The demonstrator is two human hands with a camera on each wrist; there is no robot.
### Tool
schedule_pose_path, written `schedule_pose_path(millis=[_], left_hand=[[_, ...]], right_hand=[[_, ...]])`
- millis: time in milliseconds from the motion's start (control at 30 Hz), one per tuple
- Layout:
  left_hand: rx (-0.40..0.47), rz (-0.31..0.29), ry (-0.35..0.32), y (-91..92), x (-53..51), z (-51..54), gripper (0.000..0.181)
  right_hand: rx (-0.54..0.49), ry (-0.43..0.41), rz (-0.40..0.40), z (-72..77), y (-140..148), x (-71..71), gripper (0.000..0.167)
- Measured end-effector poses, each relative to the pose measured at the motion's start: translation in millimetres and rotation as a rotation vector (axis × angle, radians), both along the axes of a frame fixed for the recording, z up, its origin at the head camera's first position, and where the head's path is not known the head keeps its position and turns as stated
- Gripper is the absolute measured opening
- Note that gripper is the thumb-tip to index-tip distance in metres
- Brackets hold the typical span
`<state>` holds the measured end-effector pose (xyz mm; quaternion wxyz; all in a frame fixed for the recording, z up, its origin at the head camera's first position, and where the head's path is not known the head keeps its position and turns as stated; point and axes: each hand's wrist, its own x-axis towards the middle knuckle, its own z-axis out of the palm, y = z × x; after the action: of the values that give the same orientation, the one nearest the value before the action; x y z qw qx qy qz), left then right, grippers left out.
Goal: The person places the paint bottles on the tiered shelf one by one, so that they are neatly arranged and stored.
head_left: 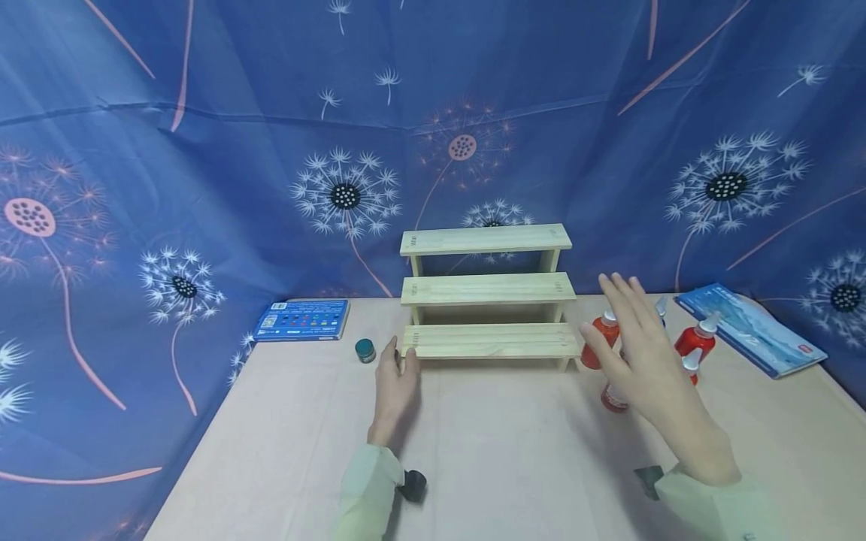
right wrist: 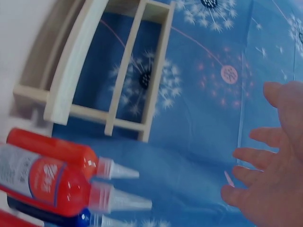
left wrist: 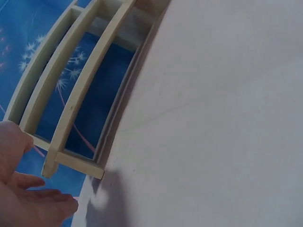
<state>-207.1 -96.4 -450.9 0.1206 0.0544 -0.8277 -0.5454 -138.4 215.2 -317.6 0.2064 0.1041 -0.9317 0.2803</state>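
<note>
A pale wooden three-step rack (head_left: 489, 289) stands on the table by the back cloth. Beside the left end of its lowest step is my left hand (head_left: 395, 387), thumb apart from the fingers. In the left wrist view the left hand (left wrist: 33, 198) is close to the rack's end (left wrist: 78, 163); whether it touches is unclear. My right hand (head_left: 643, 361) is raised with spread fingers, holding nothing. From the head view it partly hides several bottles with pointed white nozzles, among them a red bottle (head_left: 695, 338) and an orange-red bottle (head_left: 598, 342).
A small jar with a teal lid (head_left: 365, 350) stands left of the rack. Farther left lies a flat blue box (head_left: 303, 320). A blue pad or book (head_left: 751, 329) lies at the back right. Blue dandelion-print cloth (head_left: 271, 150) hangs behind the table (head_left: 501, 458).
</note>
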Motion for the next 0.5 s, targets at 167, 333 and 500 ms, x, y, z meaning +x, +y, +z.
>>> schedule_pose_path(millis=[167,333,500], left_hand=[[0.077,0.01,-0.035,-1.4,-7.4,-2.3,0.052],[0.145,0.035,-0.057,-1.0,-14.7,-4.4,0.049],[0.182,0.063,-0.051,-0.2,-19.3,-5.4,0.046]], right_hand=[[-0.011,-0.008,-0.041,4.7,18,3.3,0.072],[-0.04,0.005,-0.089,4.4,39,5.6,0.071],[-0.081,0.009,-0.156,2.4,58,9.5,0.069]])
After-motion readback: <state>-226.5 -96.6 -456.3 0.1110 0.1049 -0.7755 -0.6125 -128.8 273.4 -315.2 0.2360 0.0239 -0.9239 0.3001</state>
